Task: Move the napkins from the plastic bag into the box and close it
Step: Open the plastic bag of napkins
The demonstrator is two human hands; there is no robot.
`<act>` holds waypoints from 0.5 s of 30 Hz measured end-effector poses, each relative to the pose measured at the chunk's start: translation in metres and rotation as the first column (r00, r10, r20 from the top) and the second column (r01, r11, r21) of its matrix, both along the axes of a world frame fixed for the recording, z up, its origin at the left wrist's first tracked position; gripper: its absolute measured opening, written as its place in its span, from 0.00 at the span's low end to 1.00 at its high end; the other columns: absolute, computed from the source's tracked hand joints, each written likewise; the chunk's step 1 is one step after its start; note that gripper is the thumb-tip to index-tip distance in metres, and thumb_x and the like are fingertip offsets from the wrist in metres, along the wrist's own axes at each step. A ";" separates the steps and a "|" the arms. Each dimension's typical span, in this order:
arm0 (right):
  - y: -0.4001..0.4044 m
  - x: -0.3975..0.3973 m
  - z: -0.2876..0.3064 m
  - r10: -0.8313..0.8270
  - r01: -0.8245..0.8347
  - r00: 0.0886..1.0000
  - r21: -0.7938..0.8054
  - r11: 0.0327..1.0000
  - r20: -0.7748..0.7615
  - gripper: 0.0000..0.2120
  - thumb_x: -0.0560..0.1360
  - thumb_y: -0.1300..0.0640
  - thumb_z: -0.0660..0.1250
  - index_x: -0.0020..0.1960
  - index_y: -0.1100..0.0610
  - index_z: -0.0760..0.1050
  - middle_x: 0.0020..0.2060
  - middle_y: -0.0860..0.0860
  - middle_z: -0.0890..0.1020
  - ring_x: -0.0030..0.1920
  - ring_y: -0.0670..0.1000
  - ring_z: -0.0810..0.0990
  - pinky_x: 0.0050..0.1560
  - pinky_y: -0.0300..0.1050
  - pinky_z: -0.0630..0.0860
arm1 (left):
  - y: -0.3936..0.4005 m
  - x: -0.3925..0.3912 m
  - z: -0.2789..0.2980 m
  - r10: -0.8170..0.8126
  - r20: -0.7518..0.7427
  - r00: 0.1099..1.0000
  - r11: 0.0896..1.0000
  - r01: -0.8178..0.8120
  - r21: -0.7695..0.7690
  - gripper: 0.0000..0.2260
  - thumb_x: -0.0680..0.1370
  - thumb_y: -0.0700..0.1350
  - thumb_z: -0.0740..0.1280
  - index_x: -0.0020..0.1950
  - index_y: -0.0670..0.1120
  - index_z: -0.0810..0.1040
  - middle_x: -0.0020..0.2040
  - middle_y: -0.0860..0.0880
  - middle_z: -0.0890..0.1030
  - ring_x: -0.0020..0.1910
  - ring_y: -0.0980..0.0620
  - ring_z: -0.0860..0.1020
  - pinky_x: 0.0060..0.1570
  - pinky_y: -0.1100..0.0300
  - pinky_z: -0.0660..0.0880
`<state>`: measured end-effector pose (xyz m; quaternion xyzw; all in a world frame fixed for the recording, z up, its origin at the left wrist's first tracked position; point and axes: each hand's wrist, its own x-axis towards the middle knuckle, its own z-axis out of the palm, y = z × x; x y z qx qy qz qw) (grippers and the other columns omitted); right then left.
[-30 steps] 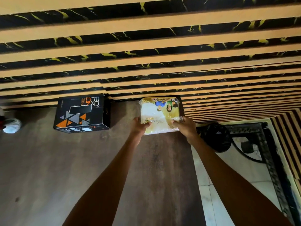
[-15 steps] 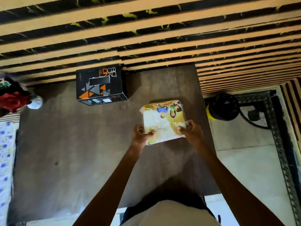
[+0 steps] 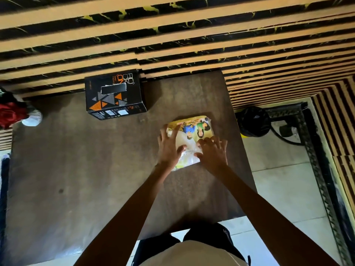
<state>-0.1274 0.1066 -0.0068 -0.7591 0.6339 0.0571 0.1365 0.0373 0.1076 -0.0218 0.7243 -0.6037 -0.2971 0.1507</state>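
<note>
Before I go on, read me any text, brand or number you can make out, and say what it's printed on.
"BOX 60", seen rotated, in large letters on top of the black box; uncertain reading.
Small print and white labels on the box's near side: too small to read.
Napkin pack in its plastic bag: cartoon picture visible; any wording is blurred or covered by the left hand and right hand.

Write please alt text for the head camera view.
Both hands, left hand and right hand, press on a plastic bag of napkins lying on a dark table; a closed black box stands farther left.
</note>
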 end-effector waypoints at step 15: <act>-0.022 0.010 0.018 -0.288 0.270 0.958 0.339 0.901 0.004 0.18 0.69 0.40 0.72 0.51 0.52 0.82 0.60 0.54 0.78 0.69 0.57 0.68 0.69 0.55 0.56 | -0.002 -0.005 0.000 0.092 -0.014 0.996 0.981 -0.088 0.173 0.42 0.62 0.49 0.80 0.73 0.55 0.65 0.68 0.46 0.61 0.63 0.40 0.72 0.57 0.46 0.77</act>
